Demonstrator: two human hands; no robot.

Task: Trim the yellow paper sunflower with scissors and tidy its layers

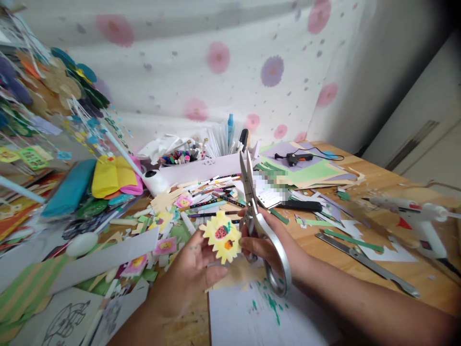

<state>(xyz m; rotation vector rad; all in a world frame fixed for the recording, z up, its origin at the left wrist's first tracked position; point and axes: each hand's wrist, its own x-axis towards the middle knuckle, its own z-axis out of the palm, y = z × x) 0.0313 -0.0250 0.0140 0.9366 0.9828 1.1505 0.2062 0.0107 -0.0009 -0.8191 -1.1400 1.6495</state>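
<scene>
My left hand (189,274) pinches the yellow zigzag cutout (221,237) near the table's front edge; my right hand (268,247) grips the scissors (257,218) just right of it, blades pointing up and away.

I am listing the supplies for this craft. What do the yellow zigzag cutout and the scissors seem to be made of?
Yellow zigzag cutout: probably paper or thin card, matte, with printed or stuck-on fruit pictures.
Scissors: seemingly all metal, silvery and shiny, loops included.
Left hand holds the cutout; right hand holds the scissors.
</scene>
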